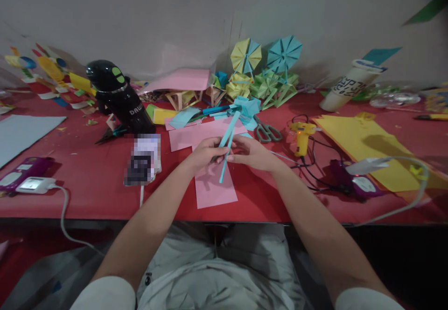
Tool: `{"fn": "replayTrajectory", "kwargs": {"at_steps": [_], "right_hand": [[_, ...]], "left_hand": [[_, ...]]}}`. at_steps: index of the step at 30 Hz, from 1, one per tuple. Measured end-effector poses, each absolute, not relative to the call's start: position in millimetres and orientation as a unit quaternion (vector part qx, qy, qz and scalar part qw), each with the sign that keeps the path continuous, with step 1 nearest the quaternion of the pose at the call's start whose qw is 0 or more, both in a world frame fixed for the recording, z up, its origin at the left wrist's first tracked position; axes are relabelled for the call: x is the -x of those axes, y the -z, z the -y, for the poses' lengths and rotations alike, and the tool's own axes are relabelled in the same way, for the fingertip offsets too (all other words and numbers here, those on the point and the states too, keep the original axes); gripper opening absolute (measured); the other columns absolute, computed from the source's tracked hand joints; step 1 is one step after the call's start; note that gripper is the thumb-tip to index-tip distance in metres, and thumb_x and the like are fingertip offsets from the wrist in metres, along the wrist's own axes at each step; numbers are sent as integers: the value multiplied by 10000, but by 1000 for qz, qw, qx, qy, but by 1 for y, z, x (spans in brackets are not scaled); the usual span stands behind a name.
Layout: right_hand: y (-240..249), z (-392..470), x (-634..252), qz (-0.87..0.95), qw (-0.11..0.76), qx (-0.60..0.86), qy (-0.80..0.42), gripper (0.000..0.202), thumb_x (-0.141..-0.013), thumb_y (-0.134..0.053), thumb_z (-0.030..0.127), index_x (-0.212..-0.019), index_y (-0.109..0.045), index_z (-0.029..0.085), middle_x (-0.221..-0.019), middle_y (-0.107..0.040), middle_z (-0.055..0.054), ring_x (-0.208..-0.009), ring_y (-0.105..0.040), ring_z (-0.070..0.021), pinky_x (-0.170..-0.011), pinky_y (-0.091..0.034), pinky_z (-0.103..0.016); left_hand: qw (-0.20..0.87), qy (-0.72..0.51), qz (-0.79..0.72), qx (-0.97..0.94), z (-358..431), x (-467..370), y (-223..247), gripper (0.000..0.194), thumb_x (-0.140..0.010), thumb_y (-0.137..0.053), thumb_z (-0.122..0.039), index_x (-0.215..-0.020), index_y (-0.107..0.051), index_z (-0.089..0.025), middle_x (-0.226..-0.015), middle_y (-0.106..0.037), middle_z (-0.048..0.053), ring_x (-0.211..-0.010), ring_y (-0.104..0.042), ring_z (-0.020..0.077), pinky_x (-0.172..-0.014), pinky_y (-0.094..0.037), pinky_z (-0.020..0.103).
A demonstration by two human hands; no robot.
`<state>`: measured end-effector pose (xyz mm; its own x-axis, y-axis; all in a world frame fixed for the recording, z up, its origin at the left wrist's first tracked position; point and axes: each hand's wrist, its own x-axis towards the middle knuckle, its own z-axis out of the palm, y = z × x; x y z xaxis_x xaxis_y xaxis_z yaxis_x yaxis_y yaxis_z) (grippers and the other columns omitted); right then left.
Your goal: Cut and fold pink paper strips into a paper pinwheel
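Observation:
Above the pink paper, both hands meet around a light-blue paper strip. A thinner blue strip crosses it and points down towards me; whether the two are one folded piece I cannot tell. My left hand is closed, with thumb and fingers pinching the strip. From the other side, my right hand has its fingers closed on the thinner strip, its fingertips partly hidden. Just beyond the hands lie crumpled blue paper and grey-handled scissors.
Folded paper fans lean at the wall. A yellow glue gun stands to the right with its cable, near yellow sheets and a purple power strip. On the left are a black bottle, pliers and a blurred phone.

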<state>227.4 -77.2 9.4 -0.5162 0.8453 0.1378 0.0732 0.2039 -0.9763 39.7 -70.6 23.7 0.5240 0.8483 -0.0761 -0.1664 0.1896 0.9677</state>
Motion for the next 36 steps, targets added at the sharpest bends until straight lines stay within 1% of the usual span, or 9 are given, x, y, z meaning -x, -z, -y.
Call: {"fn": "replayTrajectory", "kwargs": {"at_steps": [4, 11, 17, 22, 27, 30, 33, 34, 36], "right_hand": [[-10, 78, -226, 673, 362, 303, -569, 447, -751, -794, 424, -1096, -641, 187, -1000, -677, -51, -961, -669, -211, -900, -532, -401], [-18, 78, -224, 666, 363, 319, -568, 406, -736, -795, 470, -996, -697, 173, -930, -719, -51, -910, -682, -208, -946, -508, -419], [-17, 78, -225, 670, 365, 341, -549, 379, -723, -801, 468, -929, -681, 173, -897, -703, -43, -890, -668, -203, -909, -512, -400], [-15, 77, -225, 671, 372, 347, -540, 339, -732, -802, 423, -922, -678, 172, -904, -695, -38, -891, -661, -195, -897, -509, -383], [-14, 77, -225, 668, 375, 364, -530, 355, -784, -747, 447, -1007, -701, 175, -990, -727, -67, -935, -669, -206, -910, -511, -396], [-13, 76, -227, 695, 378, 405, -459, 329, -806, -719, 448, -998, -717, 180, -1014, -737, -89, -928, -671, -217, -872, -526, -394], [-5, 72, -229, 726, 380, 437, -372, 294, -831, -685, 412, -1016, -717, 186, -1052, -736, -102, -916, -673, -221, -850, -534, -394], [0, 70, -230, 730, 382, 446, -348, 295, -842, -666, 396, -1049, -711, 190, -1076, -731, -104, -909, -674, -218, -844, -538, -393], [9, 66, -232, 737, 385, 471, -296, 302, -872, -615, 352, -1123, -689, 201, -1116, -720, -105, -866, -674, -203, -831, -550, -390]], "left_hand": [[712, -363, -324, -506, 70, -40, -23, 173, -731, -672, -167, -895, -686, -114, -700, -629, 13, -457, -443, 36, -462, -299, 199], [698, -382, -344, -499, 69, -41, -19, 140, -757, -676, -160, -888, -695, -115, -633, -561, -1, -486, -437, 47, -472, -312, 193], [699, -387, -341, -496, 68, -41, -19, 138, -758, -658, -149, -886, -693, -112, -671, -585, 17, -501, -441, 48, -483, -319, 199], [695, -388, -344, -498, 69, -42, -20, 142, -744, -662, -166, -874, -688, -117, -648, -561, 4, -513, -444, 55, -500, -326, 203], [664, -408, -368, -507, 65, -38, -23, 147, -728, -666, -227, -841, -668, -132, -664, -570, 0, -509, -425, 63, -505, -328, 219], [562, -451, -438, -537, 55, -26, -28, 148, -772, -623, -288, -826, -652, -153, -724, -604, 12, -552, -450, 90, -526, -347, 234], [346, -438, -548, -623, 41, -8, -32, 92, -789, -578, -225, -742, -627, -162, -728, -603, 22, -677, -521, 142, -649, -409, 267], [277, -414, -578, -646, 36, -2, -33, 82, -790, -569, -204, -777, -641, -166, -755, -620, 30, -727, -545, 166, -696, -422, 287], [186, -387, -617, -660, 26, 9, -34, 159, -820, -541, -200, -907, -672, -177, -877, -669, 59, -853, -589, 215, -793, -443, 329]]}}
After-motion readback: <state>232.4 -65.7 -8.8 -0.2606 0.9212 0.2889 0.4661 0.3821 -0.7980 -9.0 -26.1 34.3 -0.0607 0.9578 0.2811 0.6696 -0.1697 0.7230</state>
